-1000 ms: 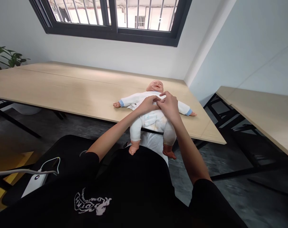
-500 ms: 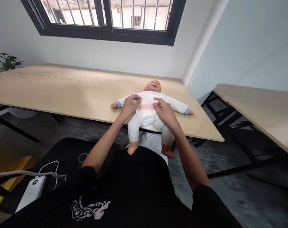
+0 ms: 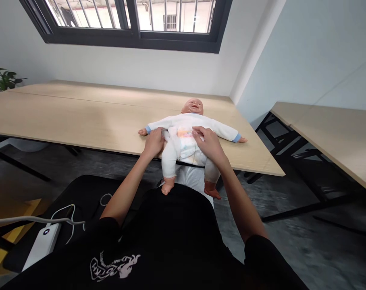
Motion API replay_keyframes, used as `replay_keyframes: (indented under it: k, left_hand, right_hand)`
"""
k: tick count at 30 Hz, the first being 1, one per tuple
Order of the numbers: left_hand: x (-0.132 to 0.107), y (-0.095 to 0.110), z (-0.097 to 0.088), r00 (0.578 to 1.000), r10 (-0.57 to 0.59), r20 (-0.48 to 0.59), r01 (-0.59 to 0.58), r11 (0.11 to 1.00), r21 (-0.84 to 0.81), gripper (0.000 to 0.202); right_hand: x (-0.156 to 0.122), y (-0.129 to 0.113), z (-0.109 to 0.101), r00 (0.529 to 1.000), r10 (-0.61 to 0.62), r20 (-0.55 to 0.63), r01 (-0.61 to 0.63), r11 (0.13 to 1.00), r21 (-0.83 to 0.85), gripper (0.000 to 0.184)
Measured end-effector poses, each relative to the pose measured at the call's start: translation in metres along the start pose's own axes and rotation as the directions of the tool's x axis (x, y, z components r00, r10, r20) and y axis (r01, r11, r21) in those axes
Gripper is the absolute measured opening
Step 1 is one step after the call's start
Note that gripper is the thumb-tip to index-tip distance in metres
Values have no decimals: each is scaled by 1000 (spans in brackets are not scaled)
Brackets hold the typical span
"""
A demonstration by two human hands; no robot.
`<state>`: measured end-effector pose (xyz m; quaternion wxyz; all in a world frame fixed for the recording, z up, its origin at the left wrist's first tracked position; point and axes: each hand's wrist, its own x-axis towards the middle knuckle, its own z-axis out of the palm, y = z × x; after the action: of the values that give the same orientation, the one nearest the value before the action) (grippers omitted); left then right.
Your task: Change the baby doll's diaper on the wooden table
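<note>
A baby doll (image 3: pixel 192 106) in a white romper with blue cuffs lies on its back on the wooden table (image 3: pixel 80 117), legs hanging over the near edge. The romper front (image 3: pixel 185 141) is parted, showing a patterned patch on the belly. My left hand (image 3: pixel 153 141) is closed on the left flap of the garment beside the doll's hip. My right hand (image 3: pixel 207 141) pinches the right flap at the doll's belly.
A second wooden table (image 3: pixel 328 133) stands to the right with a gap of grey floor between. A leafy plant (image 3: pixel 3 78) sits at the far left. A white power bank (image 3: pixel 40 243) with a cable lies at lower left. The barred window (image 3: pixel 134 20) is above.
My hands have moved apart from the middle of the doll's chest, pulling the romper front open. The left hand slid down to the doll's side.
</note>
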<state>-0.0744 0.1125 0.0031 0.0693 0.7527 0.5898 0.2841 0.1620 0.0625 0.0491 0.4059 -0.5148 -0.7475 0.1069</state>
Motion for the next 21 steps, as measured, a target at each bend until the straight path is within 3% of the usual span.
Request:
replay_keyframes:
  k: [7,14,18,21]
  left_hand:
    - [4,-11,-9,999,-46,-19,46,999,18,26]
    - [17,-22,-14,984,-173,45,178,966,-185,12]
    - [20,-21,-20,978,-181,103,199,957,-210,20]
    - [17,-18,-28,979,-187,86,203,940,-275,24]
  right_hand:
    - [0,1,1,1000,-17,-19,17,1000,-22,33]
    - [0,1,1,1000,-22,-3,22,999,-39,32]
    - [0,1,1,1000,-24,1,24,999,-41,32]
    - [0,1,0,999,-34,0,34,999,-37,32]
